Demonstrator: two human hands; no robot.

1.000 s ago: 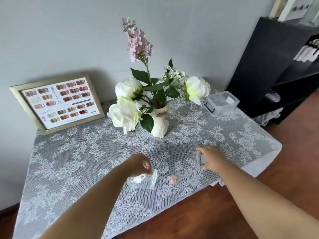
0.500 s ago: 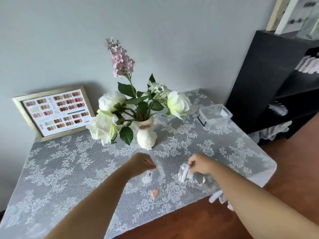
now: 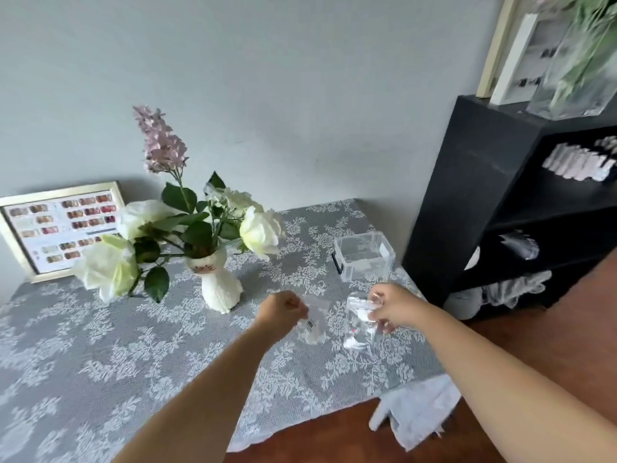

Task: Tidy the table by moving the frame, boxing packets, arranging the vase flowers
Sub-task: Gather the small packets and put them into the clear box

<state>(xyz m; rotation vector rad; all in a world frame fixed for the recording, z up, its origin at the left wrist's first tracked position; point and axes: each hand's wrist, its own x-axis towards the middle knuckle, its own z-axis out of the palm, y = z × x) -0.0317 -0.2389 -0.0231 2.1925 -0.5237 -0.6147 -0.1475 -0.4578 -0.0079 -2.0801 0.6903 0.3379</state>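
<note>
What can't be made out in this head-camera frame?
- Contents of the clear plastic packet in the right hand: blurred, too small.
- Contents of the small clear packet in the left hand: likewise.
- Gold-framed nail colour chart: partly behind white artificial roses.

We see a grey tablecloth (image 3: 100,345) with white lace flowers. The vase (image 3: 218,282) is white, its roses (image 3: 260,233) cream, and one flower (image 3: 160,142) pink. The frame (image 3: 20,235) is gold, the shelf (image 3: 474,202) black.

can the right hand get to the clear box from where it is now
Probably yes. The right hand, pinching a packet, is just in front of the clear box, with only bare tablecloth between. The vase stands off to the left.
</note>
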